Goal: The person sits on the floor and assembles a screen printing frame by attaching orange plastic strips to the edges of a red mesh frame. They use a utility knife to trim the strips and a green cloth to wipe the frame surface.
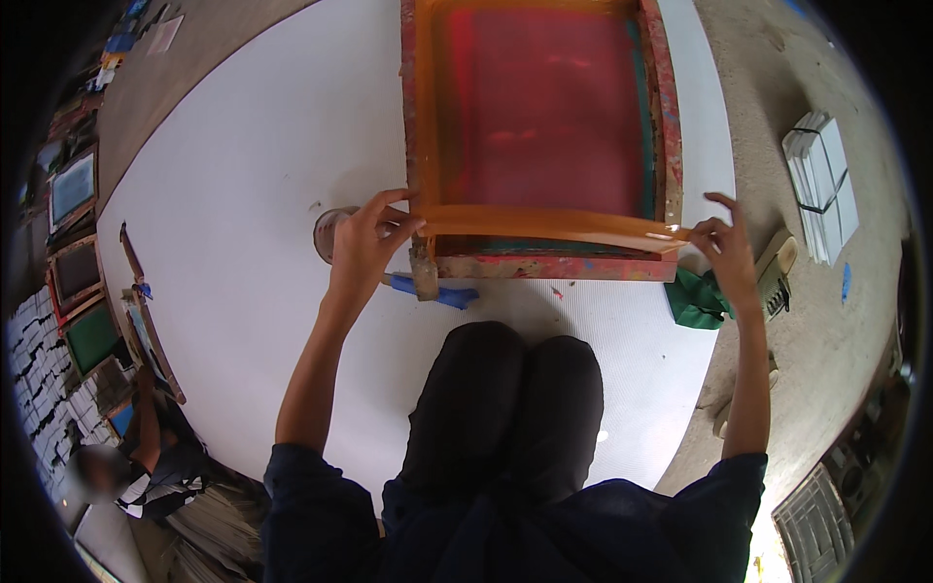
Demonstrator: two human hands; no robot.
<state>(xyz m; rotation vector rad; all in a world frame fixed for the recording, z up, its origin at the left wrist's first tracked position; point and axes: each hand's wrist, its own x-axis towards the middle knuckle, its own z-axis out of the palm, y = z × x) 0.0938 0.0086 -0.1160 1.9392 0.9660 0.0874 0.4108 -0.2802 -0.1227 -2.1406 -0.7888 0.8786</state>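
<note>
A wooden screen-printing frame (pixel 554 267), stained red, lies in front of my knees on a white sheet. Its mesh (pixel 554 117) looks red, with brown tape along the left and far edges. Across the near side a strip of brown packing tape (pixel 554 225) is stretched between my hands, slightly slanted down to the right. My left hand (pixel 362 238) pinches the strip's left end over the frame's near left corner. At the near right corner my right hand (pixel 727 251) pinches the other end, index finger raised. Whether the strip touches the mesh, I cannot tell.
A tin (pixel 325 235) stands left of the frame. Blue material (pixel 452 295) and a green cloth (pixel 696 299) lie by its near corners. To the right are a strapped white stack (pixel 821 189) and shoes (pixel 777 257). Another person (pixel 160 476) sits lower left, near leaning screens (pixel 89 340).
</note>
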